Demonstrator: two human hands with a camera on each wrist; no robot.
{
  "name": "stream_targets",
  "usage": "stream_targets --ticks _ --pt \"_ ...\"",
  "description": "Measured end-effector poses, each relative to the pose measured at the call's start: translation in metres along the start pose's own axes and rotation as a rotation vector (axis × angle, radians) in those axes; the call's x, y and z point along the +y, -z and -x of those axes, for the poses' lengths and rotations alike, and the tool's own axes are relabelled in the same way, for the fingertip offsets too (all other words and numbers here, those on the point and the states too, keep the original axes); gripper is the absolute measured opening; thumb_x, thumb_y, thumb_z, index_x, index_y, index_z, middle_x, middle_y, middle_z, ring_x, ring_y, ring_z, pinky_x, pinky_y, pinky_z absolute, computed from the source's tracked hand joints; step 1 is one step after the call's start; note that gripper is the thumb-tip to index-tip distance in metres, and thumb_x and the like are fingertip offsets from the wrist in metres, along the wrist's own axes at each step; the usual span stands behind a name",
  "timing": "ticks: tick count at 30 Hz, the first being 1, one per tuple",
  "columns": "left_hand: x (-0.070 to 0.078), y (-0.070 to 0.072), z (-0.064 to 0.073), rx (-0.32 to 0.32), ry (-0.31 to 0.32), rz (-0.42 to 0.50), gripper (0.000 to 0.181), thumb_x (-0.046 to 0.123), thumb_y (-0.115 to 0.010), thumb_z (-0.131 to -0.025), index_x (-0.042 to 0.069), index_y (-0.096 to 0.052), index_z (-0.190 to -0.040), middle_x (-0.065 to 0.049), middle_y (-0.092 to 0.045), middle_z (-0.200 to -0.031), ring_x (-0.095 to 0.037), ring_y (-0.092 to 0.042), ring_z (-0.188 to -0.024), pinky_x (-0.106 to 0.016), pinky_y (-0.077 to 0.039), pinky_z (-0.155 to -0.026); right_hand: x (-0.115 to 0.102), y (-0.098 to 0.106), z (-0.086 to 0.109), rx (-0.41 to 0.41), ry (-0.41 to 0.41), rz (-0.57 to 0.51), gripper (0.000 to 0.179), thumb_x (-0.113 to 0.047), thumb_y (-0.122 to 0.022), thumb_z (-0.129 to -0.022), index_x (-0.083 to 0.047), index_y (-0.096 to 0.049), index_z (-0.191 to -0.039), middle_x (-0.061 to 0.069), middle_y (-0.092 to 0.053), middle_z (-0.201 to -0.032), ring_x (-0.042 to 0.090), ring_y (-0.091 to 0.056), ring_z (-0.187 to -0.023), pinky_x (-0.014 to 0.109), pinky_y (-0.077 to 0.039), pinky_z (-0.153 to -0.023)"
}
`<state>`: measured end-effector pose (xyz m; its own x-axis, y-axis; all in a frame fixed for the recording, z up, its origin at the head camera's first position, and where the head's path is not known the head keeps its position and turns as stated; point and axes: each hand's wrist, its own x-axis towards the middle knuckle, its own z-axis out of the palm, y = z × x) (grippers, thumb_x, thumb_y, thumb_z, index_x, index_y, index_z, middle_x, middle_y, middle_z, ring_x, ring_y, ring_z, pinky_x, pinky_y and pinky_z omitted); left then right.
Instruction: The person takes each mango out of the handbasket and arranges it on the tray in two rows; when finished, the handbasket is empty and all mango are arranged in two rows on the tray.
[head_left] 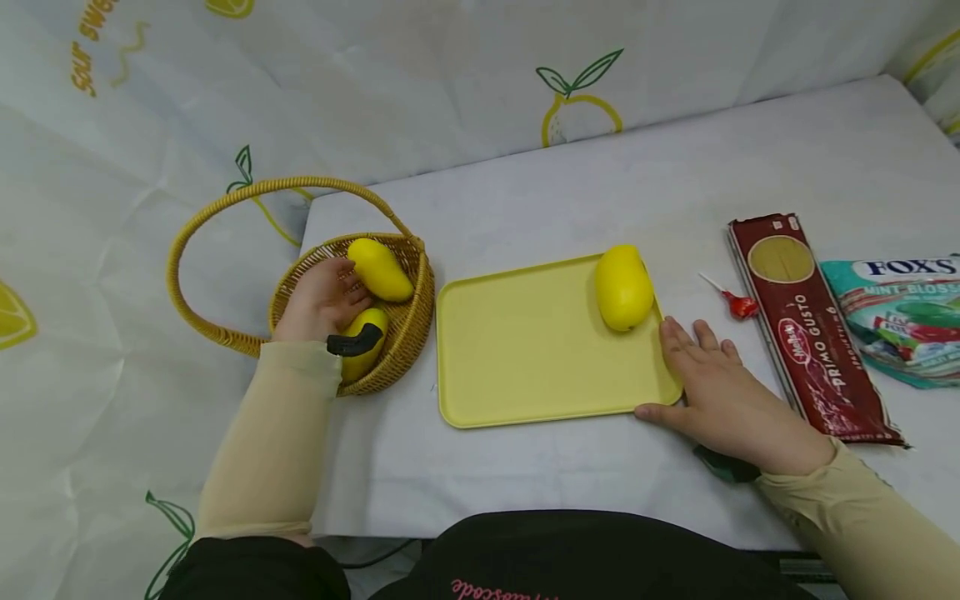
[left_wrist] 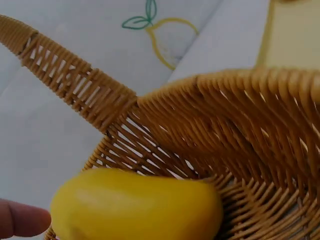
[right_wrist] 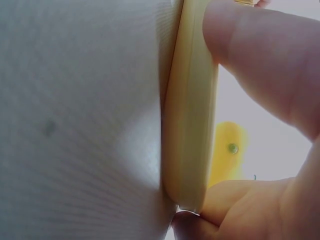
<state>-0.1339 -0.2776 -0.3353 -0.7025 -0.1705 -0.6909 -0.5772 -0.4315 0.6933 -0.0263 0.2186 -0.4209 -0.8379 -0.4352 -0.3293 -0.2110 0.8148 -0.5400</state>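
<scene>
My left hand [head_left: 324,293] is inside a wicker basket [head_left: 418,321], beside a yellow mango [head_left: 382,271]. In the left wrist view, one fingertip [left_wrist: 27,220] meets the end of this mango [left_wrist: 135,205]; the other fingers are out of that view. A second mango [head_left: 362,365] lies lower in the basket, partly covered by the wrist and its black strap. My right hand [head_left: 716,400] rests, fingers spread, at the near right corner of a pale yellow tray [head_left: 540,350]. Its thumb [right_wrist: 260,55] touches the tray's edge. Another mango [head_left: 624,287] lies at the tray's right end.
Right of the tray are a red wrapped lollipop [head_left: 741,307], a dark red spaghetti pack [head_left: 813,333] and a teal Fox's candy bag [head_left: 900,321]. The basket's tall handle [head_left: 180,250] leans out to the left. A lemon-printed cloth [head_left: 450,75] hangs behind the white-covered table.
</scene>
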Motion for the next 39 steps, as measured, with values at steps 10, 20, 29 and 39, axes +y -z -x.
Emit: stream_targets --ticks 10,20,29,39 --pt "-0.008 -0.004 -0.015 -0.035 0.015 -0.183 0.023 0.031 -0.051 -0.117 0.020 -0.056 -0.137 -0.002 -0.060 -0.140 -0.023 -0.060 -0.132 -0.043 -0.041 -0.126 0.000 -0.001 0.000 0.005 -0.011 0.003 0.126 -0.059 -0.082 -0.095 0.012 -0.011 -0.171 0.036 -0.011 -0.178 0.064 0.000 -0.163 0.078 0.002 -0.129" --pt "-0.012 0.000 -0.019 -0.110 -0.047 -0.475 0.054 0.023 -0.061 -0.114 0.018 -0.043 -0.165 0.003 -0.059 -0.131 -0.017 -0.061 -0.117 -0.038 -0.049 -0.115 -0.001 0.000 -0.001 0.005 -0.011 0.013 0.125 -0.058 -0.082 -0.095 0.012 -0.012 -0.171 0.037 -0.013 -0.178 0.065 0.000 -0.163 0.079 0.001 -0.129" --pt "-0.018 -0.003 -0.011 -0.048 -0.260 -0.644 0.074 0.025 -0.075 -0.107 0.012 -0.036 -0.168 -0.001 -0.052 -0.141 -0.017 -0.059 -0.118 -0.033 -0.055 -0.108 -0.001 0.000 -0.001 0.006 -0.017 0.012 0.125 -0.058 -0.083 -0.094 0.013 -0.013 -0.170 0.037 -0.014 -0.178 0.065 -0.001 -0.163 0.080 0.000 -0.129" --pt "-0.020 0.000 0.023 0.079 -0.604 -0.692 0.064 0.033 -0.082 -0.102 0.016 -0.049 -0.154 -0.003 -0.054 -0.147 -0.020 -0.057 -0.121 -0.032 -0.057 -0.101 -0.001 0.000 -0.001 0.008 -0.018 0.012 0.126 -0.058 -0.083 -0.094 0.013 -0.014 -0.170 0.037 -0.013 -0.178 0.065 -0.002 -0.163 0.079 0.000 -0.129"
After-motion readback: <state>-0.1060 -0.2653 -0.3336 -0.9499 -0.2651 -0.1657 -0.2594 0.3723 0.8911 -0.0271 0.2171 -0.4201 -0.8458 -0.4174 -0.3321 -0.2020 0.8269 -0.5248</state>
